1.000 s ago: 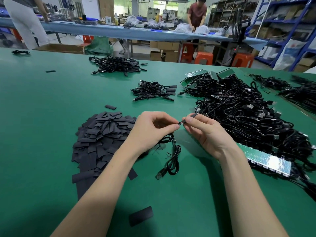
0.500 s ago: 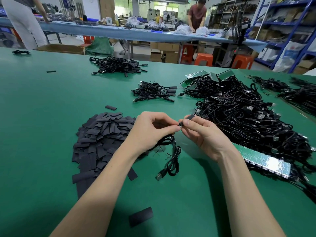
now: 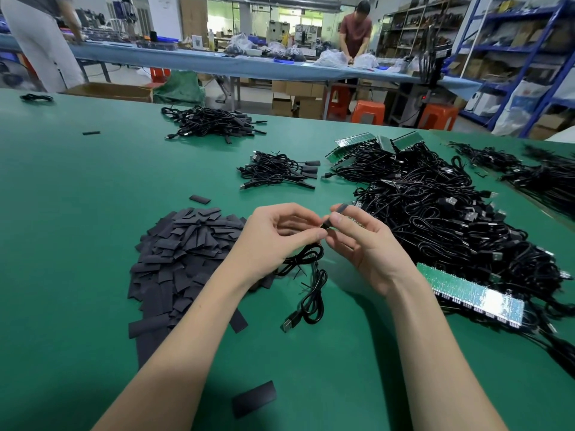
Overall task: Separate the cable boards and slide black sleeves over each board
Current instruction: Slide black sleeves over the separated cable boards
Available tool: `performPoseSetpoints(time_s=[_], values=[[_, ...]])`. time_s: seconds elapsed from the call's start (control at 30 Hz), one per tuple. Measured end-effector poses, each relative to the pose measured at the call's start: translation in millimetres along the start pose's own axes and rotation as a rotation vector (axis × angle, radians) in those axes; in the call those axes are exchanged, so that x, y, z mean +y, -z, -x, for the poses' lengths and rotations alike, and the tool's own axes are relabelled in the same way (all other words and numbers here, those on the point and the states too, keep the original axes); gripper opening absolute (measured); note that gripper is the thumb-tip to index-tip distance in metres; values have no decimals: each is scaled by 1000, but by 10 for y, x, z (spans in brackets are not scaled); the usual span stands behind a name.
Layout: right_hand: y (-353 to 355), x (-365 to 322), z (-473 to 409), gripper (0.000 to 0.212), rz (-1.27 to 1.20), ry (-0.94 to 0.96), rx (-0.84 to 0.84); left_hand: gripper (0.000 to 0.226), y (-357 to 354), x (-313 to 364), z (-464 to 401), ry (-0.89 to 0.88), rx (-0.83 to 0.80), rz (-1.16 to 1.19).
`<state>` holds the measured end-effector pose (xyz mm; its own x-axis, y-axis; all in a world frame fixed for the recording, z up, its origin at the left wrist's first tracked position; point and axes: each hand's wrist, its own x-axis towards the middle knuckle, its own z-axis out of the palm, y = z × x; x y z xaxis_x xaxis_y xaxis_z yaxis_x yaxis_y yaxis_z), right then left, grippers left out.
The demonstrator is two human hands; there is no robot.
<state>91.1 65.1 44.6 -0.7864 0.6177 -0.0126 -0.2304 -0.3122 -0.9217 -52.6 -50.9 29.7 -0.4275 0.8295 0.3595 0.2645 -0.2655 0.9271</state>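
Head | left hand (image 3: 280, 234) pinches cable (image 3: 311, 293) | right hand (image 3: 364, 241) pinches sleeve (image 3: 341, 208)

A thin black cable (image 3: 312, 293) hangs in loops down to the green table, its flat plug (image 3: 290, 323) lying at the near end. Its upper end carries a black sleeve (image 3: 341, 208), pinched between two hands. Left of it lies a heap of flat black sleeves (image 3: 183, 259), with one loose piece (image 3: 254, 398) nearer. To the right, a big tangle of cables (image 3: 451, 225) stays joined to shiny green board strips (image 3: 469, 293).
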Motion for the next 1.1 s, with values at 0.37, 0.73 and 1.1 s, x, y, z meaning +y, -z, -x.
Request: performPoseSetpoints(time_s=[0.37, 0.73, 1.1], values=[[-30, -29, 21, 26, -36, 20, -3, 13, 6, 32, 7, 7, 14, 68], [-39, -38, 20, 18, -26, 21, -30, 10, -1, 26, 35, -33, 35, 33], [22, -18, 14, 27, -2, -16, -62, 14, -58, 51, 39, -62, 49, 17]])
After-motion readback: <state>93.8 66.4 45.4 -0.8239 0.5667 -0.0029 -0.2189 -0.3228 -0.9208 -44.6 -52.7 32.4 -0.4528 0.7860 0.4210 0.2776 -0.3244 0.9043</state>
